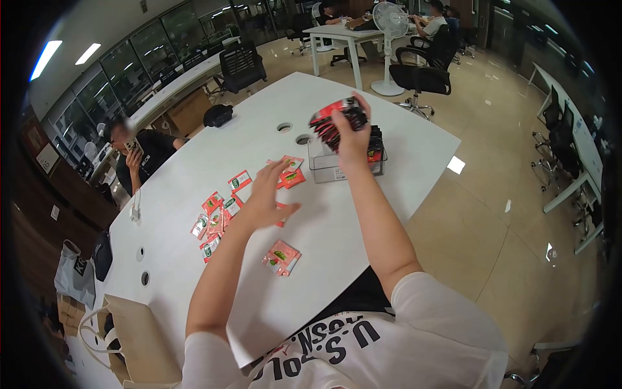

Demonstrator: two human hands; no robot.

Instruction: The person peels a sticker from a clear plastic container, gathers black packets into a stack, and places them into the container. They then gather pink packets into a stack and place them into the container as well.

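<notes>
My right hand [354, 141] grips a thick bunch of black-and-red sachets [329, 122], raised above a clear plastic bin [322, 172]. More dark sachets [376, 148] stand inside the bin's right part. My left hand [260, 200] hovers over the white table with fingers spread and nothing in it. Around it lie loose red-and-white sachets with green marks, among them one sachet [240, 181] beyond the hand and a cluster [216, 218] to its left; the hand partly hides others. Nearer my body lies a small overlapping group of pinkish-red sachets [282, 257].
The white table [337, 227] has round cable holes [284, 127]. A beige tote bag [139, 330] stands at the near left. A seated person [146, 155] holds a phone across the left edge. A black pouch [218, 115], a fan [391, 48] and office chairs [424, 71] are farther off.
</notes>
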